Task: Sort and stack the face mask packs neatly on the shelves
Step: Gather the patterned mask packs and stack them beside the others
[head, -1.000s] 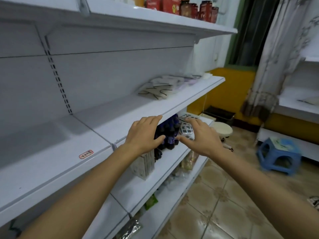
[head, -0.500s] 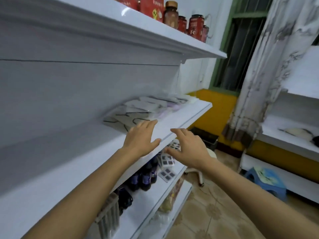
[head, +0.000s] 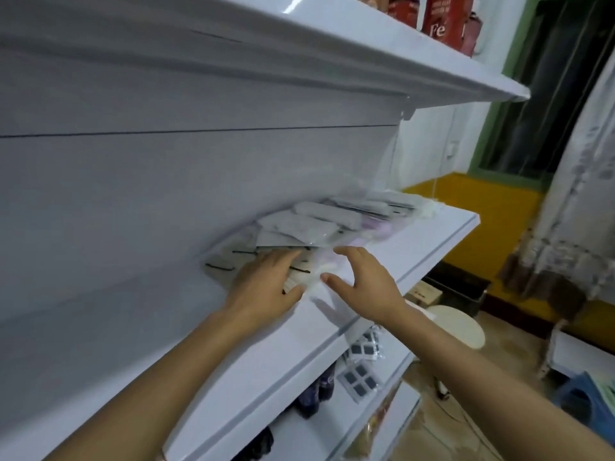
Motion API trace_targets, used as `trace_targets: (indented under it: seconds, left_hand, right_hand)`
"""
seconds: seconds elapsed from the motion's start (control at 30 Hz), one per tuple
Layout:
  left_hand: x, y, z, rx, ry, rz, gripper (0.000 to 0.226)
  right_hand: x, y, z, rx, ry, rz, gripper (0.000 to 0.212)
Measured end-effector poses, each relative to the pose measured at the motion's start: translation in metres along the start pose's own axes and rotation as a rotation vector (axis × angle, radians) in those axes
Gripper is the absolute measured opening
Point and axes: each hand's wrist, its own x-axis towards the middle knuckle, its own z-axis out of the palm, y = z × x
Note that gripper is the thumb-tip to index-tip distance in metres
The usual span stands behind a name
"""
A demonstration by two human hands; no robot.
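Both hands have risen from the lower shelf: left hand flat on the packs, right hand open beside; sorting can begin

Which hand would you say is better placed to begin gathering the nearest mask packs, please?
Left, probably. The left hand already rests flat on the nearest face mask packs, while the right hand hovers open beside them over the shelf.

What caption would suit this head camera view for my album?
Both hands, left hand and right hand, reach a loose pile of face mask packs on a white shelf.
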Motion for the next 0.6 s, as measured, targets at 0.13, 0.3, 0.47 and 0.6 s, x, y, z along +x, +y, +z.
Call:
trace_targets:
  seconds: [0.13, 0.3, 0.47, 0.6]
  left_hand:
    - [0.022, -0.003, 0.012, 0.01, 0.045, -0.099, 0.056]
    - [0.068, 0.0, 0.025, 0.019, 0.076, -0.249, 0.057]
    - [0.122, 0.02, 0.043, 0.025, 0.152, -0.3, 0.051]
    - [0.151, 0.033, 0.063, 0.056, 0.206, -0.366, 0.05]
  right_hand:
    - [0.044, 0.024, 0.012, 0.062, 0.0, -0.12, 0.053]
    - [0.107, 0.062, 0.007, 0.176, 0.052, -0.203, 0.04]
    - [0.174, 0.12, -0.001, 0.443, 0.156, -0.15, 0.025]
    - [0.219, 0.145, -0.002, 0.568, 0.174, -0.135, 0.018]
